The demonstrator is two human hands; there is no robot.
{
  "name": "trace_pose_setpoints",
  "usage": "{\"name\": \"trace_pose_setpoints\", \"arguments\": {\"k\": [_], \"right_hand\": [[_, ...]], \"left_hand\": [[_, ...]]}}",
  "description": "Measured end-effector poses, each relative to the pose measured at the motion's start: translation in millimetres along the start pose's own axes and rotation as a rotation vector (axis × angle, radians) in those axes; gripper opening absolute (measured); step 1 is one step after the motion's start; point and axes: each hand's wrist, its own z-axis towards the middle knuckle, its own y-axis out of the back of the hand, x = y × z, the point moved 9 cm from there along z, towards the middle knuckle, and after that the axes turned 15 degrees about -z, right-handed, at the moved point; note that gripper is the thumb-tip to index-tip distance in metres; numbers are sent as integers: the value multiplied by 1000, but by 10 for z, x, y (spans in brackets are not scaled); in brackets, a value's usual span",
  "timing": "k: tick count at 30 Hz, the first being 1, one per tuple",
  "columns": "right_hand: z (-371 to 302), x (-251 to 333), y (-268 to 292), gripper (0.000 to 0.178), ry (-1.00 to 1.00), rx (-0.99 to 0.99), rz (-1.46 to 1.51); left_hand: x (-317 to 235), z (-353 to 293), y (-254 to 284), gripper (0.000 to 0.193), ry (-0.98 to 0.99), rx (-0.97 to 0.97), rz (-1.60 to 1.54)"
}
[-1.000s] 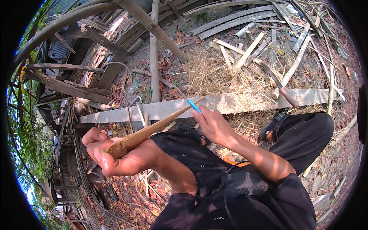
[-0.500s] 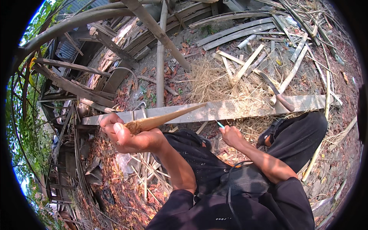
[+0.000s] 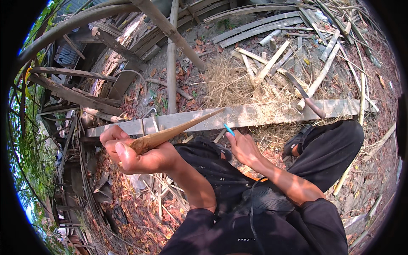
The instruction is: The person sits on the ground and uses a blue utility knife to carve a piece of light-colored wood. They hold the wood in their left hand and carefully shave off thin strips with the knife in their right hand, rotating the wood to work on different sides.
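My left hand [image 3: 142, 156] is closed round the thick end of a long tapered piece of wood [image 3: 172, 131], raised above the plank. Its narrow tip points right and a little away from me. Between the fingers of my right hand [image 3: 245, 148] is a thin light-blue pen-like tool [image 3: 229, 129], its upper end showing past the thumb. The tool is apart from the wood, to the right of and below its tip. Behind both hands lies a long grey plank [image 3: 250, 114], partly strewn with shavings.
A sickle-like blade with a wooden handle [image 3: 315, 109] rests across the plank's right part. Pale shavings [image 3: 229, 85] and split sticks [image 3: 272, 63] lie beyond. Posts and beams [image 3: 171, 76] stand at the left. Thin offcuts [image 3: 165, 191] lie below my left forearm.
My right hand has moved left and slightly up with the blue tool, nearer the tapered wood. My left hand has shifted a little left, still gripping the wood.
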Motion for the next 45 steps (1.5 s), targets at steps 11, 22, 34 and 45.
{"name": "trace_pose_setpoints", "arguments": {"k": [11,22,34,45], "right_hand": [[282,-467,-279,50,9,-6,-95],[528,-409,-670,49,-106,48,-18],[738,-456,-678,50,27,-16,-6],[1008,-1036,-962,48,-115,17,-145]], "left_hand": [[19,34,1,22,-12,17,18],[-14,40,97,24,-43,-15,86],[9,-23,74,25,-47,-36,35],[35,40,155,22,-96,-62,105]]}}
